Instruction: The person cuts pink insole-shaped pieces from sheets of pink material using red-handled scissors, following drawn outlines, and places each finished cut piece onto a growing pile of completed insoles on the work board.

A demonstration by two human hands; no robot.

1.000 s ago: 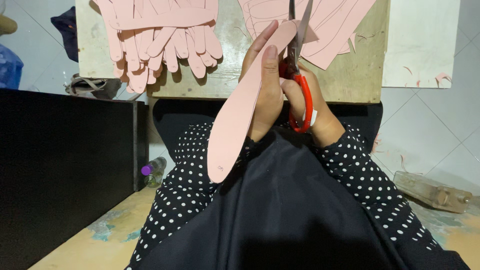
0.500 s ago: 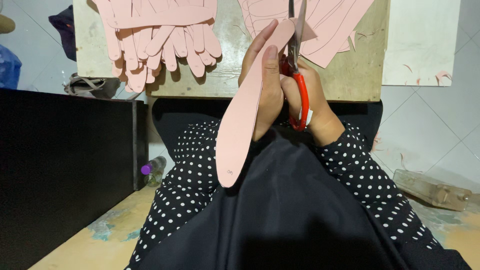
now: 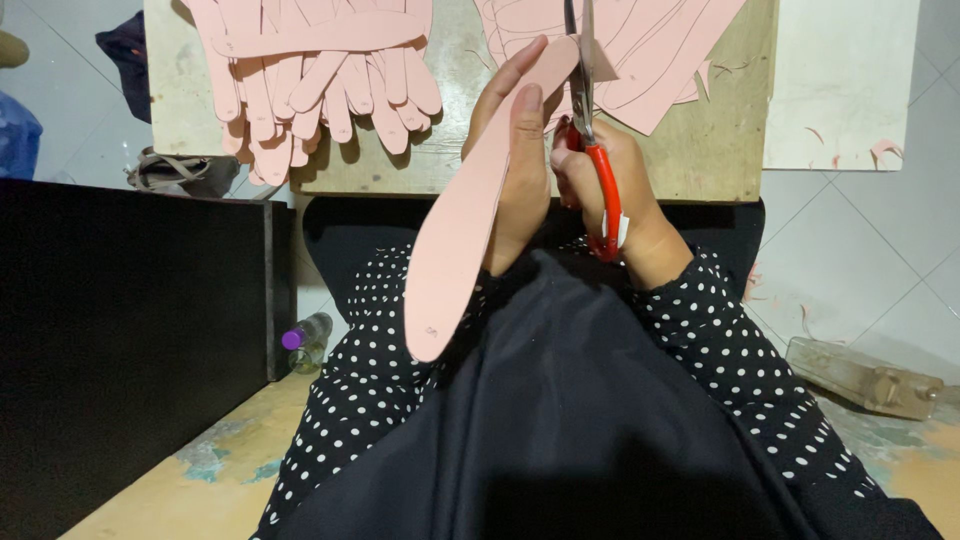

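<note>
Over the wooden board (image 3: 700, 160), left hand (image 3: 515, 170) fingers pinch the pink strip (image 3: 460, 240).

Ahead of you a pale wooden board (image 3: 700, 160) carries a heap of pink cut strips (image 3: 320, 90) on its left part. To your left stands a black cabinet (image 3: 130, 340), with a clear bottle with a purple cap (image 3: 305, 340) lying just beside it. On the tiled floor (image 3: 850, 260) at your right lies a long worn wooden block (image 3: 865, 377).
</note>
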